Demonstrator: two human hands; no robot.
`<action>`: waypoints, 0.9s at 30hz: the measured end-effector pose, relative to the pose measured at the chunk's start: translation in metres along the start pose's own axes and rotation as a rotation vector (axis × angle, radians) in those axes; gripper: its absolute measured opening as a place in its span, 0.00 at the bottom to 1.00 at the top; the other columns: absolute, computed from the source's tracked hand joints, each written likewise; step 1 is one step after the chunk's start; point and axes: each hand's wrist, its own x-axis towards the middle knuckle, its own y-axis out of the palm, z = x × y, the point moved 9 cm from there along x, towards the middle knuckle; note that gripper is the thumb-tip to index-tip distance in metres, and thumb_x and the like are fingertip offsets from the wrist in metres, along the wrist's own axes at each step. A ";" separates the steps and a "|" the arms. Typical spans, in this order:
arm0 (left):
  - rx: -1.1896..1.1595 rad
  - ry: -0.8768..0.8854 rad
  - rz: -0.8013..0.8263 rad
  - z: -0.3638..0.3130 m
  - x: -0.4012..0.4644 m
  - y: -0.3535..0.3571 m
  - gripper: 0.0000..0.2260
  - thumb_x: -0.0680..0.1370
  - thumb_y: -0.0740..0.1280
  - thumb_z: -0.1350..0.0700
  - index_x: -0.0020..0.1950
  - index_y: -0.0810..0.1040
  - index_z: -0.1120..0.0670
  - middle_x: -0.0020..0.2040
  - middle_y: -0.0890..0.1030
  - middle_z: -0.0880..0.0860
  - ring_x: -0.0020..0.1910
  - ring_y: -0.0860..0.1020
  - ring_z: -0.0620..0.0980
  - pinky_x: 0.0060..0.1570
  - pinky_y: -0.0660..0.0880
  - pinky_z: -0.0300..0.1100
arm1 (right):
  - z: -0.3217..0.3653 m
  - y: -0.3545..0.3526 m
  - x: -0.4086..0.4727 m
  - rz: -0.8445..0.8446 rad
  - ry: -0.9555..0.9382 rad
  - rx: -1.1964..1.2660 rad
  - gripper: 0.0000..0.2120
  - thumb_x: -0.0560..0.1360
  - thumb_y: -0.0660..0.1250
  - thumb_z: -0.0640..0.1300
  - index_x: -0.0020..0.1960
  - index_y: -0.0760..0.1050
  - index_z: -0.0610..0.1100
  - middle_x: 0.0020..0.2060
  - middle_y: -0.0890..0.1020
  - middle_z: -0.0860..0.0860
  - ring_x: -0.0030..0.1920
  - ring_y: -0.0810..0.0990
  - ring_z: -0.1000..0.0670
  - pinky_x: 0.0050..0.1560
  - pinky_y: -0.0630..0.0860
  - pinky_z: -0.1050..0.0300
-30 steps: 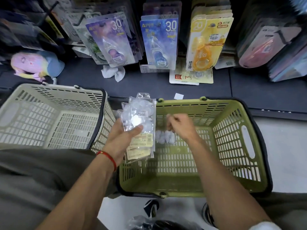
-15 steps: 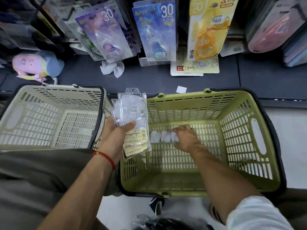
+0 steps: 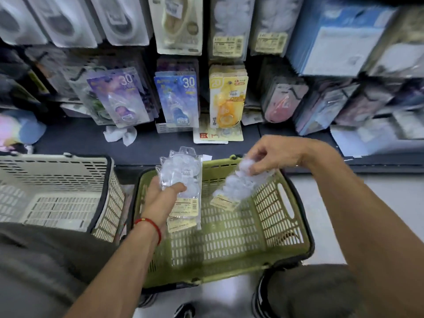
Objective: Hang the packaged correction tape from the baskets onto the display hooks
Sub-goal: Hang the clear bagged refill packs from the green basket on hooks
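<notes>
My left hand [image 3: 164,197] grips a small stack of clear correction tape packs [image 3: 183,180] upright over the left rim of the green basket [image 3: 270,226]. My right hand [image 3: 268,154] pinches the top of one more clear pack [image 3: 234,188], which hangs tilted above the basket's far side. The basket's floor looks bare. Above, rows of packaged correction tape hang on display hooks: a purple pack [image 3: 121,97], a blue pack [image 3: 176,99], a yellow pack [image 3: 227,97]; the top row holds white packs [image 3: 227,26].
A beige basket [image 3: 52,187] stands to the left, touching the green one. On the dark shelf base [image 3: 75,138] lie a crumpled white wrapper [image 3: 119,135] and a pastel plush [image 3: 20,131]. Blue and pink packs [image 3: 284,102] hang at the right. My knees frame the baskets.
My right hand has lifted a clear pack out of the green basket and raised it toward the display. My view has tilted up, showing more hooks. The left hand's stack stays put.
</notes>
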 end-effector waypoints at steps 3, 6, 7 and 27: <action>-0.015 -0.025 0.154 -0.011 -0.016 0.035 0.17 0.78 0.68 0.62 0.65 0.78 0.49 0.58 0.86 0.56 0.53 0.85 0.60 0.51 0.84 0.59 | 0.045 -0.035 -0.030 -0.072 -0.109 0.078 0.29 0.72 0.75 0.65 0.47 0.83 0.36 0.37 0.75 0.49 0.40 0.70 0.52 0.42 0.64 0.56; -0.149 -0.084 0.310 -0.020 -0.031 0.067 0.06 0.79 0.64 0.61 0.53 0.78 0.56 0.44 0.87 0.58 0.38 0.86 0.58 0.35 0.83 0.50 | 0.061 -0.064 -0.044 -0.303 -0.165 0.206 0.15 0.76 0.76 0.51 0.38 0.80 0.42 0.28 0.72 0.57 0.30 0.68 0.60 0.32 0.64 0.67; -0.172 -0.098 0.361 -0.023 -0.035 0.076 0.03 0.79 0.64 0.58 0.50 0.77 0.55 0.43 0.87 0.58 0.39 0.86 0.58 0.37 0.83 0.51 | 0.061 -0.071 -0.049 -0.388 -0.167 0.202 0.14 0.76 0.77 0.49 0.39 0.80 0.41 0.26 0.72 0.59 0.28 0.67 0.61 0.31 0.63 0.68; 0.065 0.418 0.586 -0.254 -0.041 0.136 0.29 0.77 0.73 0.42 0.74 0.72 0.54 0.65 0.85 0.56 0.64 0.83 0.59 0.69 0.74 0.62 | 0.067 -0.125 -0.072 -0.998 -0.310 0.792 0.04 0.82 0.71 0.48 0.55 0.83 0.49 0.48 0.89 0.56 0.48 0.87 0.57 0.44 0.80 0.67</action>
